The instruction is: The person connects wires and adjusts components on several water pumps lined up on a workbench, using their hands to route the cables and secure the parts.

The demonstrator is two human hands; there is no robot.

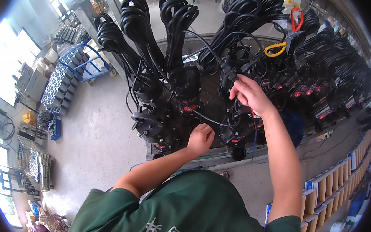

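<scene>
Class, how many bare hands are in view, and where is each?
2: the left hand, low between the pumps, and the right hand, higher up at a plug. No others show.

- Your right hand (252, 95) pinches a black plug (229, 70) on a thick cord (205, 44).
- Your left hand (201, 140) is loosely curled beside a black pump (153, 128); whether it grips anything is hard to tell.
- In front of you, coiled black cables (136, 22) rise above the pumps.
- Grey tubes (61, 82) stand in rows to your left.
- Cardboard boxes (326, 188) line up at your right.
- You wear a green shirt (200, 208).
</scene>
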